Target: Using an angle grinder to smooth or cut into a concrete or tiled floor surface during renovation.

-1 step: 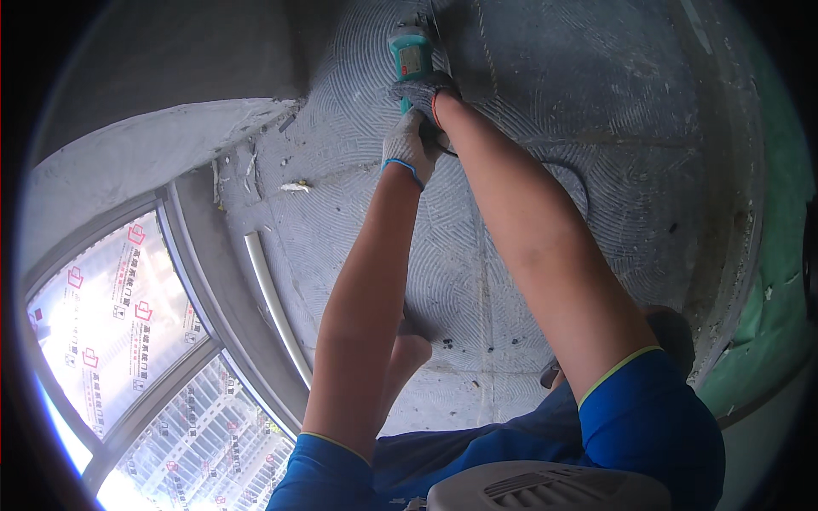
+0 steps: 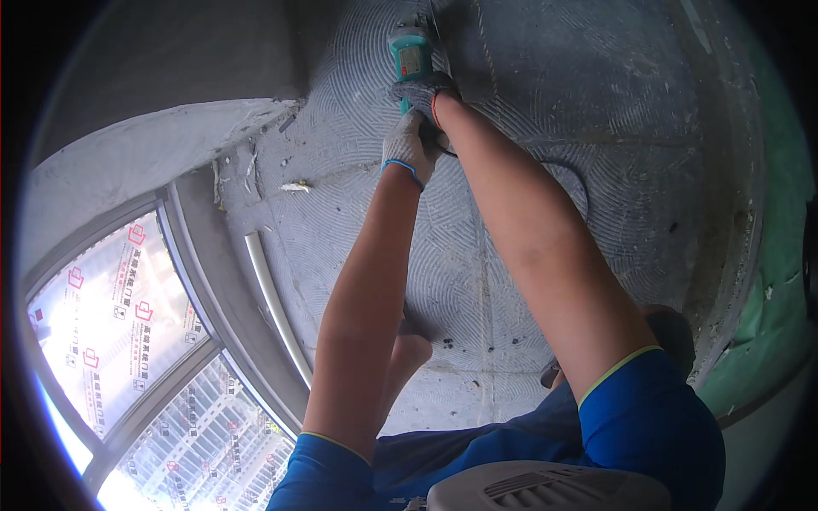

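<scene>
Grey floor (image 2: 452,294), combed with curving ridges, spreads all around the teal power tool (image 2: 411,58), and that tool is right out at the far end of the person's reach, its head against or just above the ridges, too dim to say which! Well left of the tool and nearer the person, a framed window (image 2: 111,311) blazes with light, its film dotted with red marks. Over on the tool's far right, a green sheet (image 2: 767,289) curves along the edge. Back to the left, on the person's side of the tool, a slim white strip (image 2: 277,307) lies along the floor. And here are the hands, both gloved, both on the tool! The right hand (image 2: 426,88), dark glove, orange cuff, wraps around its body; the left hand (image 2: 406,138), pale glove, blue cuff, is closed on its rear end, most fingers hidden. To the tool's right, on the person's side, a dark cord (image 2: 582,177) loops across the floor. Smallest of all, a whitish scrap (image 2: 295,186) sits left of the tool, nearer the person.
</scene>
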Tool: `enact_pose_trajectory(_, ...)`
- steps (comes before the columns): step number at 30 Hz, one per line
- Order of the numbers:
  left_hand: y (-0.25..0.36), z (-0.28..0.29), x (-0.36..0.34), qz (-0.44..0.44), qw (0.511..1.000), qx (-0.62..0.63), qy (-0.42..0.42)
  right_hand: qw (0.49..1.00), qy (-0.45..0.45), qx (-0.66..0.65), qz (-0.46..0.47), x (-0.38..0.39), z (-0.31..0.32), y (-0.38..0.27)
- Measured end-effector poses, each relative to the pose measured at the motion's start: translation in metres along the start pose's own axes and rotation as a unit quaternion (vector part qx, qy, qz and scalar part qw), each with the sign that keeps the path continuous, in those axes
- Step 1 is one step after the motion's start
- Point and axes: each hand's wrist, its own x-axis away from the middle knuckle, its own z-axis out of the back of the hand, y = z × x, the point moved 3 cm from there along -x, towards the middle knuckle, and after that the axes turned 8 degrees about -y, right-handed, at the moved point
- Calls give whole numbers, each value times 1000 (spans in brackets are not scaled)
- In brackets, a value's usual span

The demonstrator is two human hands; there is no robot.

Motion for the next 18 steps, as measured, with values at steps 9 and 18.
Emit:
enact_pose_trajectory(9, -11, -4, 6, 4, 1000, 9, -5, 996, 71, 42, -30, -9, 3, 15)
enact_pose_trajectory(18, -11, 2, 17, -9, 1000, 15, 4, 998, -18, -52, -38, 35, 3, 1)
